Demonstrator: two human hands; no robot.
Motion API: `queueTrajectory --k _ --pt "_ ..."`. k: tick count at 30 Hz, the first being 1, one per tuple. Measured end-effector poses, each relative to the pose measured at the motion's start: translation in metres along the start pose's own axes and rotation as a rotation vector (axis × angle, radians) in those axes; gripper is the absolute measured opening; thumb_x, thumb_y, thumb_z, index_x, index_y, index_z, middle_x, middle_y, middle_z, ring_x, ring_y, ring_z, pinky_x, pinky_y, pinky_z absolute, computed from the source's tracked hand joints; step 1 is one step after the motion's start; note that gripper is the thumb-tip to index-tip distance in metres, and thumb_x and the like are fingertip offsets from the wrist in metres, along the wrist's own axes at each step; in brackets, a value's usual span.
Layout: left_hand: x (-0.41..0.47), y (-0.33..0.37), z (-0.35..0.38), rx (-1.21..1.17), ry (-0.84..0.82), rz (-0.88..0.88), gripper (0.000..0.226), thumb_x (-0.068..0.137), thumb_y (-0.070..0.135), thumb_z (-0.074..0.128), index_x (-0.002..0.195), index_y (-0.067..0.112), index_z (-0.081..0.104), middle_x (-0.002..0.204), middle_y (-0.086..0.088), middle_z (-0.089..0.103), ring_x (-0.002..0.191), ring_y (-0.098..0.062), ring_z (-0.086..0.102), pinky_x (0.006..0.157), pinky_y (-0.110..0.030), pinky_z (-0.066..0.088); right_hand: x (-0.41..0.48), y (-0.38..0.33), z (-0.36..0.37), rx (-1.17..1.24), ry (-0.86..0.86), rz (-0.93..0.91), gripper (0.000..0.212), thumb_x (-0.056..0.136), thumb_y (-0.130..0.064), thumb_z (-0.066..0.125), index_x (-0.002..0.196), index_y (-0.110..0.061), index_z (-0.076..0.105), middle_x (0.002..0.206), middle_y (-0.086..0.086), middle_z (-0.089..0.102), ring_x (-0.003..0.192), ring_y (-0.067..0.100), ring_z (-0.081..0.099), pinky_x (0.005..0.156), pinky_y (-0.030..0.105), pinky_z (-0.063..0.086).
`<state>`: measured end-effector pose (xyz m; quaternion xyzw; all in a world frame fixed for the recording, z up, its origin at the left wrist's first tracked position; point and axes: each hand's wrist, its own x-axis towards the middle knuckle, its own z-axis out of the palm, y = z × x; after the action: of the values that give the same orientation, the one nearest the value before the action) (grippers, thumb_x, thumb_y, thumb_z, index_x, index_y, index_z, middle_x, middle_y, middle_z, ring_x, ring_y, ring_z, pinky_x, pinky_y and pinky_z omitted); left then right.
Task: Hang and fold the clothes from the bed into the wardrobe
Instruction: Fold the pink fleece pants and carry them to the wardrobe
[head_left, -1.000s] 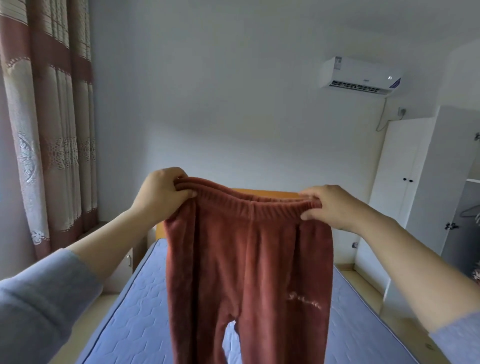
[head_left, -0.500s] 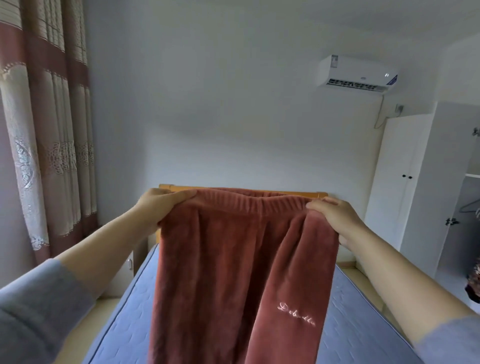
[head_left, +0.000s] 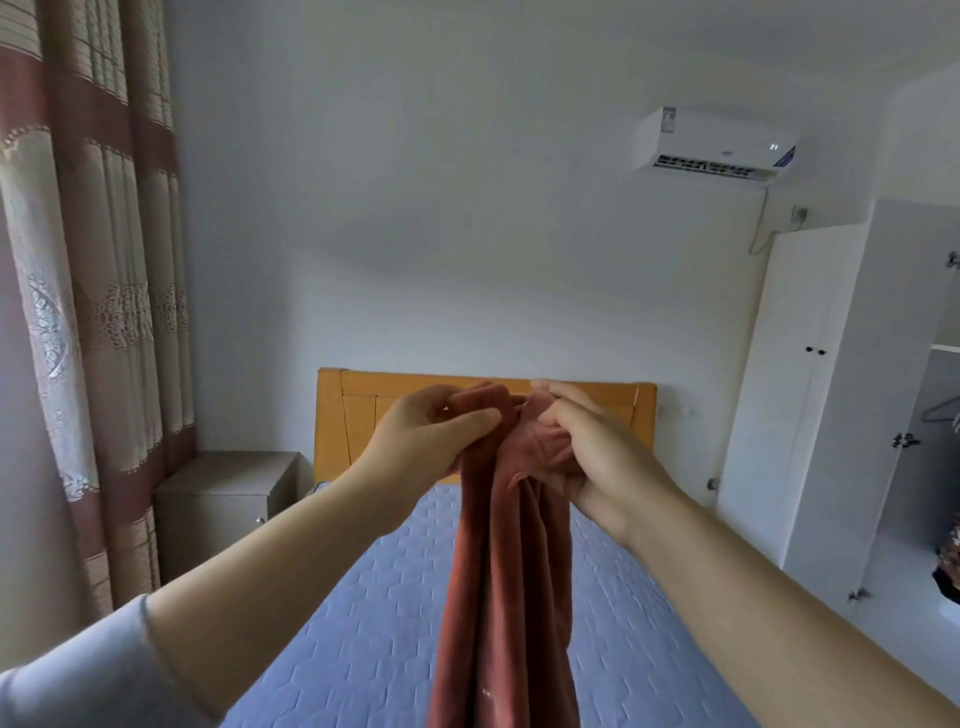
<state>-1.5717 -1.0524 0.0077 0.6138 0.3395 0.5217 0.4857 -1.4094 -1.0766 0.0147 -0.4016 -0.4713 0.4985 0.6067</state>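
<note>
A pair of rust-red fleece trousers (head_left: 504, 582) hangs in front of me over the bed (head_left: 363, 613), folded lengthwise so the legs drop as one narrow strip. My left hand (head_left: 431, 436) pinches one side of the waistband, thumb on top. My right hand (head_left: 587, 447) grips the other side, and the two hands meet at the middle. The white wardrobe (head_left: 810, 395) stands at the right with one door open; a hanger (head_left: 943, 410) shows inside.
The bed has a blue quilted mattress and an orange wooden headboard (head_left: 358, 410). A grey bedside cabinet (head_left: 223, 499) stands to its left below striped curtains (head_left: 88, 291). An air conditioner (head_left: 714, 143) is mounted high on the wall.
My hands, which held the waistband stretched wide, have come together at the middle. The trousers have gone from spread flat to folded in half lengthwise.
</note>
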Motion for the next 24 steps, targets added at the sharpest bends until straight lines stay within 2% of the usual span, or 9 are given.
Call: queueTrajectory --k 4,6,8,11,14,17,20,22,24 --pt "-0.006 -0.003 -0.005 -0.032 -0.069 -0.005 0.021 0.093 0.006 0.060 0.114 0.005 0.063 0.103 -0.016 0.071 0.090 -0.026 0.069 0.085 -0.037 0.057 -0.007 -0.006 -0.004 0.104 -0.140 0.049 0.018 0.091 -0.006 0.046 0.087 -0.009 0.063 0.081 0.011 0.064 0.065 0.014 0.067 0.059 0.029 0.057" --pt "-0.008 -0.005 -0.010 -0.090 -0.116 -0.021 0.025 0.095 0.006 0.055 0.119 0.008 0.063 0.105 -0.014 0.072 0.090 -0.024 0.068 0.079 -0.034 0.059 -0.009 -0.011 -0.010 0.197 -0.247 0.115 0.023 0.090 -0.003 0.041 0.093 -0.004 0.064 0.086 0.015 0.064 0.075 0.020 0.068 0.066 0.033 0.059" --pt "-0.009 -0.006 -0.016 -0.155 -0.166 -0.034 0.028 0.096 0.007 0.052 0.121 0.011 0.063 0.106 -0.012 0.072 0.088 -0.022 0.069 0.072 -0.030 0.059 -0.011 -0.014 -0.018 0.122 -0.343 0.134 0.035 0.089 0.008 0.036 0.110 0.000 0.062 0.099 0.018 0.065 0.089 0.022 0.068 0.073 0.033 0.059" --pt "-0.008 -0.008 -0.023 -0.187 -0.209 -0.035 0.030 0.096 0.009 0.051 0.123 0.013 0.063 0.112 -0.014 0.071 0.092 -0.025 0.069 0.075 -0.032 0.059 -0.013 -0.015 -0.027 -0.047 -0.432 0.067 0.039 0.085 0.008 0.057 0.122 -0.005 0.061 0.107 0.013 0.069 0.101 0.020 0.069 0.077 0.026 0.058" --pt "-0.008 -0.008 -0.024 -0.155 -0.286 -0.038 0.034 0.092 0.023 0.059 0.126 0.017 0.062 0.117 -0.014 0.069 0.102 -0.027 0.069 0.080 -0.033 0.058 -0.014 -0.011 -0.025 -0.254 -0.363 -0.056 0.045 0.071 -0.016 0.077 0.114 -0.011 0.066 0.099 0.007 0.071 0.095 0.019 0.071 0.073 0.022 0.057" --pt "-0.013 -0.010 -0.023 -0.088 -0.396 -0.007 0.052 0.081 0.037 0.076 0.127 0.018 0.061 0.121 -0.011 0.068 0.111 -0.027 0.066 0.087 -0.033 0.055 -0.012 -0.006 -0.017 -0.334 -0.214 -0.165 0.043 0.064 -0.027 0.080 0.102 -0.009 0.068 0.093 0.012 0.073 0.081 0.022 0.074 0.067 0.021 0.057" --pt "-0.014 -0.013 -0.019 0.023 -0.271 0.067 0.060 0.066 0.029 0.087 0.120 0.017 0.065 0.113 -0.008 0.072 0.106 -0.026 0.068 0.089 -0.035 0.055 -0.010 -0.004 -0.011 -0.355 -0.179 -0.180 0.040 0.066 -0.035 0.076 0.096 -0.010 0.068 0.080 0.003 0.074 0.068 0.018 0.073 0.060 0.019 0.056" --pt "-0.013 -0.015 -0.018 0.057 -0.167 0.114 0.041 0.073 0.021 0.083 0.112 0.016 0.069 0.104 -0.007 0.074 0.099 -0.023 0.070 0.083 -0.030 0.055 -0.009 -0.005 -0.009 -0.463 -0.168 -0.215 0.042 0.067 -0.046 0.074 0.094 -0.014 0.069 0.070 -0.002 0.070 0.056 0.011 0.067 0.054 0.016 0.051" --pt "-0.012 -0.015 -0.020 0.064 -0.160 0.139 0.022 0.085 0.011 0.072 0.106 0.016 0.072 0.098 -0.006 0.075 0.092 -0.017 0.071 0.076 -0.022 0.054 -0.006 -0.006 -0.013 -0.715 -0.143 -0.383 0.044 0.070 -0.062 0.068 0.087 -0.022 0.072 0.055 -0.009 0.055 0.046 0.003 0.048 0.049 0.015 0.038"
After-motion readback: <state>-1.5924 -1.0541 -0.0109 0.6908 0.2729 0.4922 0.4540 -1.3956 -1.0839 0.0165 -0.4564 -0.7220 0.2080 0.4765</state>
